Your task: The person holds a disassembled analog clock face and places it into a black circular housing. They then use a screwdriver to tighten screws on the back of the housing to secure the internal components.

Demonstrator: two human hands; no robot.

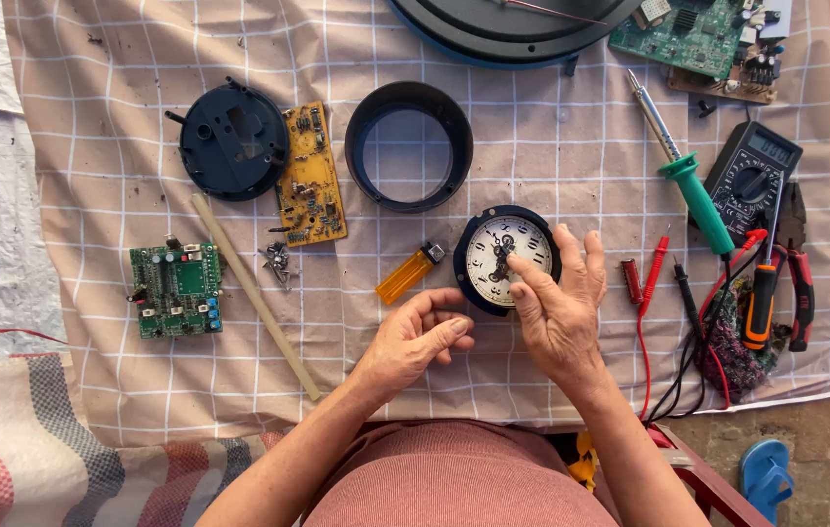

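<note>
The scene is lit by bright, even daylight, and no single source is seen. Only short, soft shadows are cast under the right hand (560, 310) and the left hand (415, 340). A faint sheen is shown on the clock face (506, 256) beneath the right fingertips. Sharp focus is held throughout; slight bending is noticed towards the frame edges, far from both hands.

Clock face (508, 256): matt pale paper-like dial, dark plastic rim, metal hands. Ring bezel (409, 145): smooth black plastic, slight sheen. Round back cover (232, 140), far left: matt dark plastic. Lighter (410, 273): glossy translucent orange plastic, metal cap. Soldering iron (681, 163): bright metal shaft, green plastic handle. Stick (254, 293): pale bare wood. Bench cloth (103, 176): checked tan fabric, creased, dusty. Yellow circuit board (310, 174): matt, soldered metal parts.
</note>
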